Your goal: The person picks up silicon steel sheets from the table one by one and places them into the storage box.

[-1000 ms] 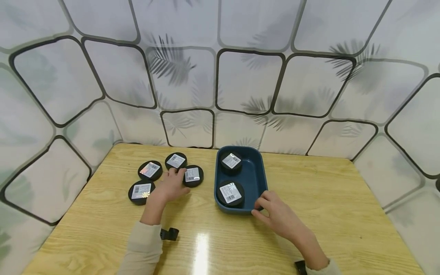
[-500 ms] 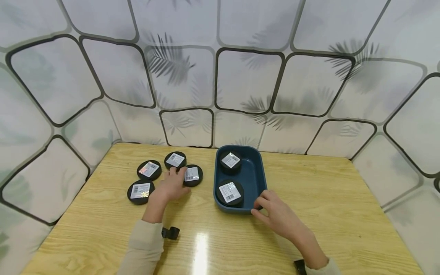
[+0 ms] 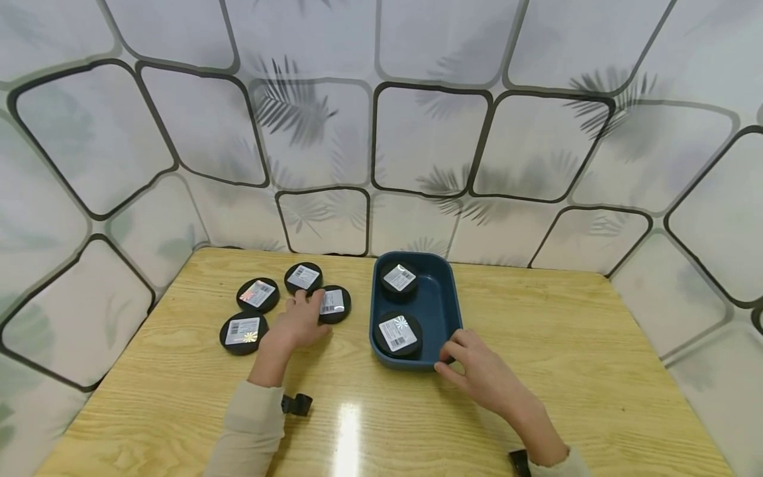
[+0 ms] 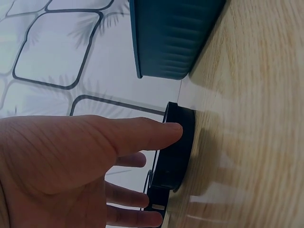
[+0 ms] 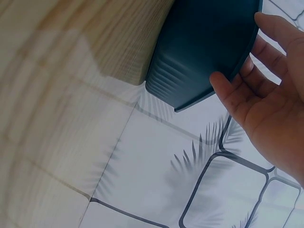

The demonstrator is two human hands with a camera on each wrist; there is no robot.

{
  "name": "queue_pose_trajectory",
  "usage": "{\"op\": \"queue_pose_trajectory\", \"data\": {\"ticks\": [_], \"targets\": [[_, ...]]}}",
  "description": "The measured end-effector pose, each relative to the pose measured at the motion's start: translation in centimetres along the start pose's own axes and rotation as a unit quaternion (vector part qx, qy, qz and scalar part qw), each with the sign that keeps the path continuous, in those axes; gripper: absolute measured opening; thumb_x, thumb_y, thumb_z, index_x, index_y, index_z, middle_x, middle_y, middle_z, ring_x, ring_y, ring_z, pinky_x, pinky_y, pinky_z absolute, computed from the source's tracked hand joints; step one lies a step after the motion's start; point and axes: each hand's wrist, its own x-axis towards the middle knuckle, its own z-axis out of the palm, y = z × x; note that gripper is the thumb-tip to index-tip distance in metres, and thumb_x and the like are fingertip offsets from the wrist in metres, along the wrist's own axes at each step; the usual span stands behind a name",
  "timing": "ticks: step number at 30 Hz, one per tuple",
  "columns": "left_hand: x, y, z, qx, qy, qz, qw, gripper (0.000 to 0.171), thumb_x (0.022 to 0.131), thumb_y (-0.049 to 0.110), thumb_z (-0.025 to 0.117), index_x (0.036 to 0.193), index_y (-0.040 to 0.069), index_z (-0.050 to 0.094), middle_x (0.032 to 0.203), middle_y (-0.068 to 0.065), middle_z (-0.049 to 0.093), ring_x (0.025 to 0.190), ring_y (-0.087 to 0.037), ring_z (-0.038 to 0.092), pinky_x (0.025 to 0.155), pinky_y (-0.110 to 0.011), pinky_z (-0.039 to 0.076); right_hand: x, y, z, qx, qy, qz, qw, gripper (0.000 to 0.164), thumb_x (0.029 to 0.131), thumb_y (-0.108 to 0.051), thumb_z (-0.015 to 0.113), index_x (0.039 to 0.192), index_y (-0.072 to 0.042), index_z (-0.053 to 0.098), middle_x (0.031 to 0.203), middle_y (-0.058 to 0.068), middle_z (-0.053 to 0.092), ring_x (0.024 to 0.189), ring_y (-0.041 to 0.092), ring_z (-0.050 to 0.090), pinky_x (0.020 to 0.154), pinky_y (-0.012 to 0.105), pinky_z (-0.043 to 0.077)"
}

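Observation:
Several round, flat black containers with white barcode labels lie on the table. My left hand [image 3: 295, 324] is at the rightmost black container [image 3: 337, 303], its index fingertip at the left edge and its thumb at the near side. In the left wrist view the thumb [image 4: 164, 135] lies against the side of this container [image 4: 178, 154]. My right hand [image 3: 477, 368] grips the near right corner of a dark blue plastic bin [image 3: 441, 298], thumb outside and fingers over the rim. Two more labelled containers [image 3: 399, 334] sit along the bin's left side.
The wooden table [image 3: 566, 318] meets a patterned curtain [image 3: 429, 146] at the back. The other loose containers [image 3: 244, 332] lie left of and beyond my left hand. A black strap part [image 3: 298, 404] sticks out at the left wrist.
The view has shifted very slightly. Both hands keep their places at the container and the bin corner.

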Motion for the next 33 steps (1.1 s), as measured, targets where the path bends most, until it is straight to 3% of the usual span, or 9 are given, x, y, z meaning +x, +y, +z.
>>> {"op": "queue_pose_trajectory", "data": {"ticks": [12,33], "targets": [[0.1,-0.2,0.5,0.006,0.000,-0.002,1.0000,0.075,0.093,0.027,0.067,0.153,0.005,0.028,0.147,-0.036,0.029,0.133,-0.053,0.033,0.097,-0.066,0.040,0.0,-0.1,0.0,0.010,-0.012,0.002,1.000,0.012,0.088,-0.018,0.076,0.084,-0.020,0.065,0.087,-0.009,0.049,0.082,0.007,0.045,0.071,0.028,0.046],[1.3,0.8,1.9,0.033,0.087,-0.023,0.9954,0.088,0.092,0.044,0.068,0.153,0.000,0.023,0.136,-0.036,0.043,0.124,-0.053,0.045,0.093,-0.063,0.044,0.1,-0.3,-0.2,0.010,-0.013,0.008,1.000,0.011,0.088,-0.018,0.076,0.084,-0.019,0.065,0.087,-0.009,0.049,0.082,0.008,0.046,0.071,0.028,0.047]]}}
